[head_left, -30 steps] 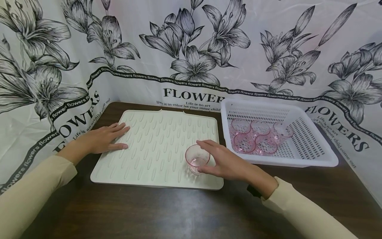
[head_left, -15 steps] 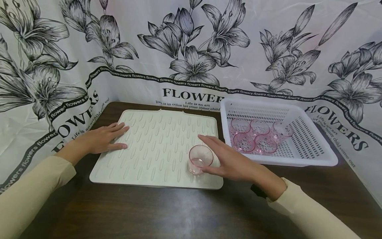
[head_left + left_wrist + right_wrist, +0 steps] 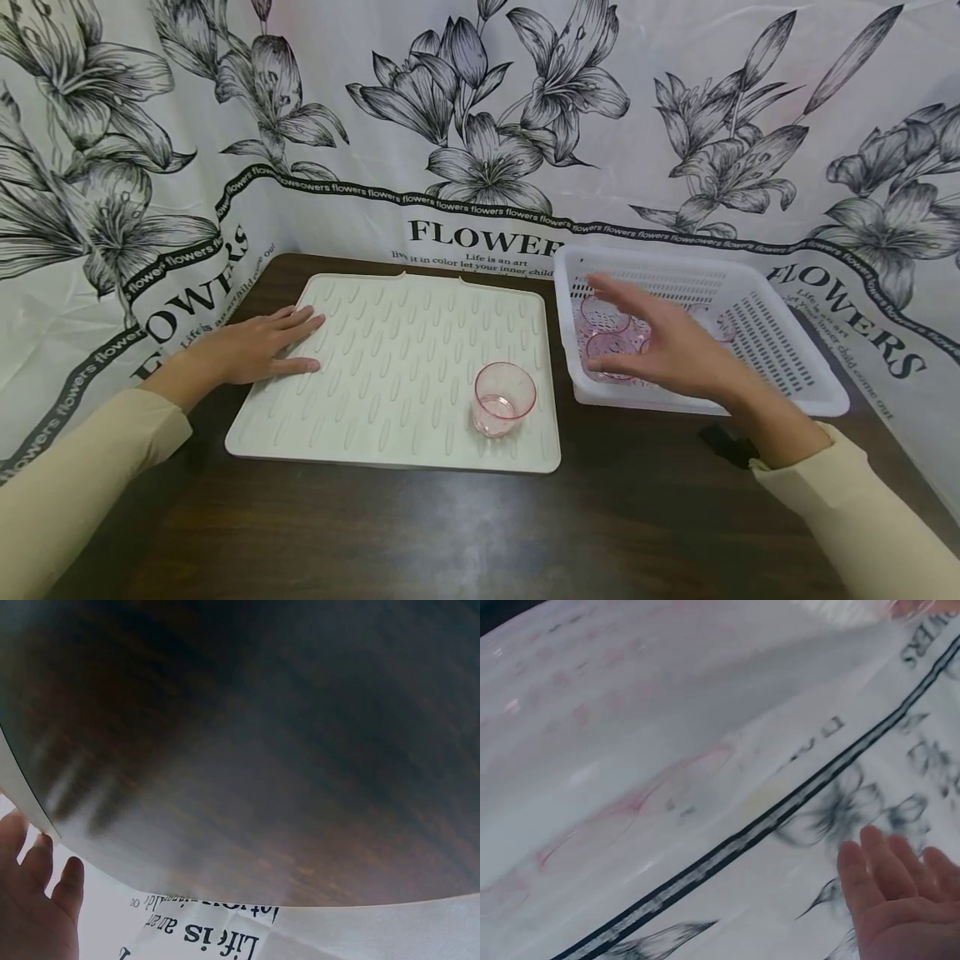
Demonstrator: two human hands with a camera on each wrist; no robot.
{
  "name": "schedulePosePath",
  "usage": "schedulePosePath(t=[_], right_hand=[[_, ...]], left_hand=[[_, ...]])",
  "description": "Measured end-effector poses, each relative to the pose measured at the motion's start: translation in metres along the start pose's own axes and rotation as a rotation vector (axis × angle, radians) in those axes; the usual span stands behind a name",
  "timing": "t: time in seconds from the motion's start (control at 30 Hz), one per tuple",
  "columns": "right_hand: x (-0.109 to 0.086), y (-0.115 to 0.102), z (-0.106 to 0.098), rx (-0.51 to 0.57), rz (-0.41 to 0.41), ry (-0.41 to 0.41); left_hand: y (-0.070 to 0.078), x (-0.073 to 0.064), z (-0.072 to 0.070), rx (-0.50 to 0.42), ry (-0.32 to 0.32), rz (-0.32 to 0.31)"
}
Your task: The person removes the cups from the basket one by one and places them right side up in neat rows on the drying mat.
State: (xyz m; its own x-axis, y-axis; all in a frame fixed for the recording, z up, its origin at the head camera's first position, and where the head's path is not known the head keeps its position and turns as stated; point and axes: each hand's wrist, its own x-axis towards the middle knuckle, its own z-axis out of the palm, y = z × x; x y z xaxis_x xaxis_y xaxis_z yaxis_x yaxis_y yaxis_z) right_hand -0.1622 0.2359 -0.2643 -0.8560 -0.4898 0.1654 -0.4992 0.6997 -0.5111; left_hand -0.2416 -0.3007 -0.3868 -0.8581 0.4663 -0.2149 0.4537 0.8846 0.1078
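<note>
A clear glass with a pink rim stands upright on the near right part of a white ridged drying mat. My left hand rests flat on the mat's left edge, fingers straight. Over the near left side of a white plastic basket hovers my right hand, thumb and fingers spread apart with nothing between them. Several pink-rimmed glasses stand inside that basket, some covered by the right hand in the head view. In the right wrist view the fingers are straight.
A dark brown wooden table carries the mat and basket. Behind it hangs a white curtain printed with black flowers and lettering. The basket's raised rim stands close to the mat's right edge.
My right hand has let go of the glass on the mat and moved right, over the basket. The glass shifted slightly right before release. The left hand stays in place.
</note>
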Motion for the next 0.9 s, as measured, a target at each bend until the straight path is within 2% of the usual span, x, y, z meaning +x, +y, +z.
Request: schedulePosePath(t=[0.43, 0.73, 0.9], right_hand=[[-0.010, 0.055, -0.041, 0.132, 0.164, 0.039], [-0.012, 0.082, -0.062, 0.079, 0.291, 0.026], [-0.011, 0.096, -0.069, 0.072, 0.328, 0.005]], left_hand=[[0.001, -0.001, 0.000, 0.008, 0.007, 0.018], [-0.001, -0.001, 0.002, 0.016, 0.011, 0.012], [-0.001, 0.000, 0.003, 0.015, 0.016, 0.013]])
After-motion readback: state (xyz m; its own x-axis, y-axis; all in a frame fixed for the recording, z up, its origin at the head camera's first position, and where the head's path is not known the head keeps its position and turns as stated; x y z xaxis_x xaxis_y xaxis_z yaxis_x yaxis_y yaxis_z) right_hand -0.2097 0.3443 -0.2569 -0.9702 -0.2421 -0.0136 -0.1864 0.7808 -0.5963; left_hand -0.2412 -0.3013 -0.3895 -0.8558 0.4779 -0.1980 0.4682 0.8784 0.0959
